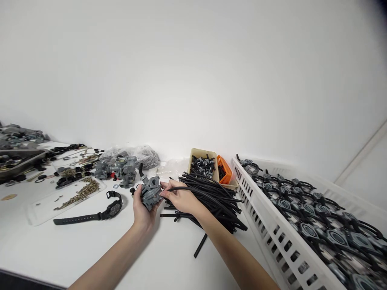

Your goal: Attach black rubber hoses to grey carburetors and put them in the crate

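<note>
My left hand [143, 209] is closed around a grey metal carburetor [151, 190], held just above the white table. A short black elbow piece sticks up from the carburetor's top left. My right hand [181, 198] pinches the end of a black rubber hose [189, 188] against the carburetor's right side. The fingers hide whether the hose end is on a fitting. The rest of that hose trails right over a loose pile of similar black hoses [217, 205] beneath and beside my right hand.
On the right, a long white crate [250, 201] holds several carburetors with hoses. A cream bin [193, 153] of small parts and an orange basket [228, 171] stand behind the hoses. Left are a black wristwatch [114, 209], brass screws [84, 190], more carburetors [121, 167] and a metal tray [24, 155].
</note>
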`<state>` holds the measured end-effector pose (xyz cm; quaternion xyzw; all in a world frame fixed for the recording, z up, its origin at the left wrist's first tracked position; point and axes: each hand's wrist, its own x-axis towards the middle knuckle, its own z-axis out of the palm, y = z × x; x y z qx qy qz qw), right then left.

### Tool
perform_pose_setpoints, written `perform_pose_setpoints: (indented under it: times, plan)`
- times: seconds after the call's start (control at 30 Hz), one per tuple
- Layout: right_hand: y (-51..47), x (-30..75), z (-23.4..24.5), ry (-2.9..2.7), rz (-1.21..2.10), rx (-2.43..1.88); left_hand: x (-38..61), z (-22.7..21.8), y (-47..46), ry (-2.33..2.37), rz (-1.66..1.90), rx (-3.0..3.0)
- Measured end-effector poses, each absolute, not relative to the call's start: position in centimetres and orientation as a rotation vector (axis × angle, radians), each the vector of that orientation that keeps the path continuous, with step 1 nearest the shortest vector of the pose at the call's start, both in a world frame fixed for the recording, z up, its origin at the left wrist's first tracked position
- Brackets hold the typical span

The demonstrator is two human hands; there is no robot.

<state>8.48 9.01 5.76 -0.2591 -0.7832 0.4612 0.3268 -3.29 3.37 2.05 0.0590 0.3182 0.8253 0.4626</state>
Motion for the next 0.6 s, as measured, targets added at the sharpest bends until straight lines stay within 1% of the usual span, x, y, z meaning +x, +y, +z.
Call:
perform_pose_setpoints:
  times: [0.2,0.27,0.43,0.6]
  plan:
    - [9.0,8.5,4.7,-1.888,1.501,-0.477,-3.3,1.9,3.5,0.808,2.057,0.138]
    - [8.9,8.4,4.7,-1.883,1.512,-0.464,-3.3,1.9,3.4,0.810,2.065,0.152]
    - [9.1,8.3,4.2,-1.918,1.416,-0.523,-3.3,1.9,3.4,0.823,2.071,0.170]
    - [9.4,8.8,4.8,-1.853,1.454,-0.506,-3.3,2.0,3.5,0.806,2.043,0.206]
